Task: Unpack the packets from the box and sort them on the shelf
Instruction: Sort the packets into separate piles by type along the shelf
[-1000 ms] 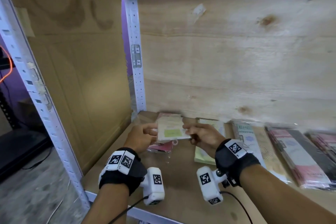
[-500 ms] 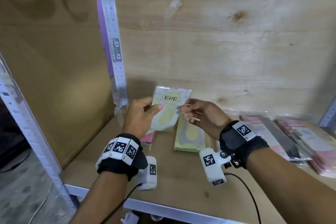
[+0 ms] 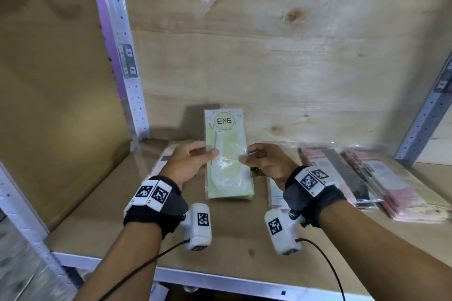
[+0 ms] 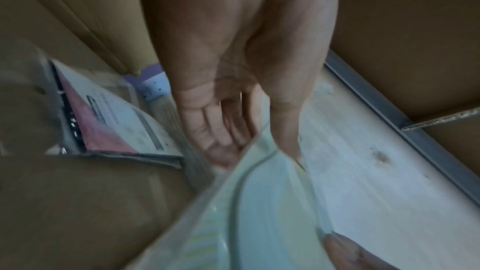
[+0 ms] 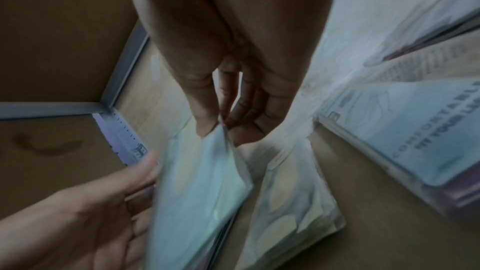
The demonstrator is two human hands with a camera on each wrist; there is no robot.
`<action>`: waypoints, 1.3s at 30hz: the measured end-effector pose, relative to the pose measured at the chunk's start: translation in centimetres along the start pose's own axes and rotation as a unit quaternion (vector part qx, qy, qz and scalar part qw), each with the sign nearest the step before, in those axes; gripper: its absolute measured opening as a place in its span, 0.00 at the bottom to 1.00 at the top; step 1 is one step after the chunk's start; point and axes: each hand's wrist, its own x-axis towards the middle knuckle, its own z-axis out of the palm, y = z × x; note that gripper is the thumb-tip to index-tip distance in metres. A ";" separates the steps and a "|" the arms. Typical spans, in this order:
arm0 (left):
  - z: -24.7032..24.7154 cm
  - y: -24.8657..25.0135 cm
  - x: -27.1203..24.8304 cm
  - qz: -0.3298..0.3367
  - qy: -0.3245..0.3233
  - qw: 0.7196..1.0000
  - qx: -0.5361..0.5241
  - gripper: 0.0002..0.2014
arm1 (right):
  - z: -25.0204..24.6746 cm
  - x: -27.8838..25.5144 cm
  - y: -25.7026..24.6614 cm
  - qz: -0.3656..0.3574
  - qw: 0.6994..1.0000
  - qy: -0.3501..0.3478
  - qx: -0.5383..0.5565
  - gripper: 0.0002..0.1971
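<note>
- We hold the green packet point(image 3: 226, 151) by its side edges: left hand point(image 3: 186, 164) and right hand point(image 3: 266, 162) each pinching it.
- Its long axis points at the shelf's point(image 3: 244, 239) back; it seems to hover over the green stack point(image 5: 291, 208).

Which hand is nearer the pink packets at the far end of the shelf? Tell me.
Right. The right hand pinches the green packet on the side facing the pink packets; the left hand holds the packet's opposite edge, farther from them.
</note>
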 end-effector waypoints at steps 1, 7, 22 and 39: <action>0.0 -0.1 0.0 -0.021 -0.036 0.999 0.027 0.14 | -0.3 0.3 0.2 0.006 1.000 0.015 0.007 0.08; 0.4 -0.9 0.8 -0.077 -0.077 0.984 0.143 0.29 | -1.1 3.0 1.2 0.059 0.995 0.060 -0.052 0.07; 2.0 -4.1 2.8 -0.091 0.027 0.946 0.309 0.17 | 0.2 6.1 2.4 0.157 0.923 0.058 -0.346 0.29; 0.1 -3.2 2.5 -0.074 0.108 0.936 0.327 0.13 | 1.8 6.6 2.2 0.067 0.867 0.078 -0.488 0.25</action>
